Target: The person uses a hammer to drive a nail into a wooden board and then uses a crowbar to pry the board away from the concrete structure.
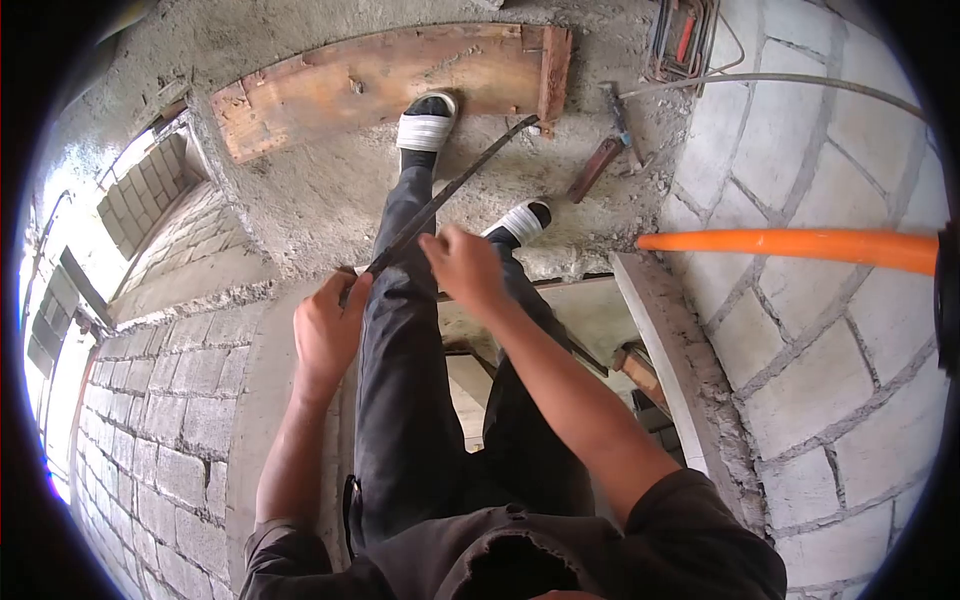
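Observation:
A long, thin dark rod (455,188) slants across my lower legs, its far end near the wooden board (330,85). My left hand (330,318) is closed round the rod's near end, beside my knee. To the right, above the other leg, my right hand (460,265) has its fingers curled close to the rod; whether they pinch something is too small to tell. A hammer (624,128) lies on the rough concrete floor, right of the rod's far end, against a reddish-brown wooden piece (597,168).
An orange pipe (780,246) juts in from the right, before a block wall (800,400). Between my legs is an opening with a concrete edge (665,350). Bent metal bars (685,40) lie at the top right. Another block wall (170,400) stands at left.

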{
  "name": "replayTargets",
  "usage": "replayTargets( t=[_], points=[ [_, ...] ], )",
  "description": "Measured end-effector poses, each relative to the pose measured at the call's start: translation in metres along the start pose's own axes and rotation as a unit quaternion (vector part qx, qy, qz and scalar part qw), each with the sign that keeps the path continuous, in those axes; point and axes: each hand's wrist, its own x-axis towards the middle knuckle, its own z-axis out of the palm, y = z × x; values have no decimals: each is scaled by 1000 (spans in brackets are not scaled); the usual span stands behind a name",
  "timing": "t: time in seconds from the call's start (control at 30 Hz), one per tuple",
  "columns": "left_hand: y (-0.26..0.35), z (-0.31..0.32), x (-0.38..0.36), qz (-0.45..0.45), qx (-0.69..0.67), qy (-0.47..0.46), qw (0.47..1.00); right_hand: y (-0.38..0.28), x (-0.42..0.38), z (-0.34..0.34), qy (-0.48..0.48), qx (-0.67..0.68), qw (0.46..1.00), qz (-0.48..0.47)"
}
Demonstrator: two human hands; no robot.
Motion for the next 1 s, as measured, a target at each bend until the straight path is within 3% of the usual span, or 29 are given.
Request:
replayTargets(
  t=[0.03,0.07,0.1,0.17,0.2,0.27,0.33,0.4,0.47,0.6,0.67,0.7,0.73,0.8,0.9,0.93,1.0],
  points=[
    [8,-7,-3,-10,-11,23,1000,5,1,-9,184,-193,945,-190],
    [9,-14,-5,-12,-14,20,1000,2,1,-13,345,-366,786,-359],
    [10,-21,-8,23,8,33,999,-4,5,-13,344,-367,787,-357],
    [15,-35,-12,65,24,58,996,-33,15,-13,337,-413,704,-470],
    [13,-41,-13,65,24,57,996,-41,33,-13,337,-413,704,-469],
    [1,-56,-13,69,32,63,995,-56,77,-11,160,-480,690,-518],
    [-20,-76,-9,23,46,50,997,-74,104,7,-19,-564,734,-379],
    [-41,-94,-8,70,58,77,993,-77,118,31,-6,-513,726,-458],
    [-58,-113,-16,-19,70,65,995,-85,122,53,8,-474,729,-494],
    [-101,-130,-18,-19,95,98,990,-103,120,76,39,-444,749,-489],
    [-103,-132,1,-23,135,73,988,-107,136,75,60,-446,759,-470],
    [-105,-124,17,25,108,88,990,-107,145,65,61,-446,759,-471],
    [-104,-119,34,-28,116,59,991,-107,154,52,52,-443,762,-470],
    [-110,-113,51,49,97,106,988,-102,163,43,41,-436,768,-466],
    [-129,-110,47,40,111,77,990,-97,164,49,65,-467,748,-467],
    [-135,-105,42,-7,86,79,993,-95,164,53,64,-466,744,-474],
    [-143,-98,38,18,52,92,994,-88,167,54,55,-445,746,-493]
  ],
)
